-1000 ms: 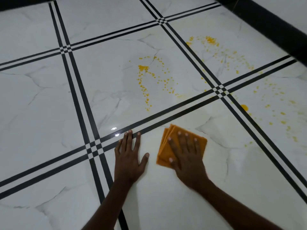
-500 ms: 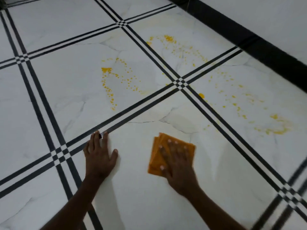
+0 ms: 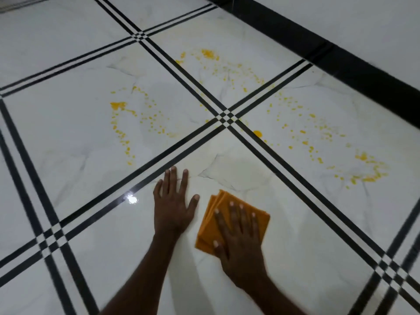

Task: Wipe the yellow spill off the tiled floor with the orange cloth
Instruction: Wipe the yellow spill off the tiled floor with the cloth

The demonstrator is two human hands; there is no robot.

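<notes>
Right hand (image 3: 241, 242) flat, fingers spread, pinning folded orange cloth (image 3: 212, 226) to white tiled floor (image 3: 68, 144); nothing pinched. Left hand (image 3: 173, 203) splayed, empty, bracing. Yellow spill (image 3: 327, 133) lies ahead, nearest droplets up-right of your cloth, beyond black grout lines (image 3: 284, 169); right hand nearer.

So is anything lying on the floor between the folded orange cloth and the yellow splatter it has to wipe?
Nothing visible does. The folded orange cloth lies flat under the right hand, and only bare white marble-look tile with black stripes separates it from the yellow splatter. The left hand rests beside it, out of that path.
</notes>
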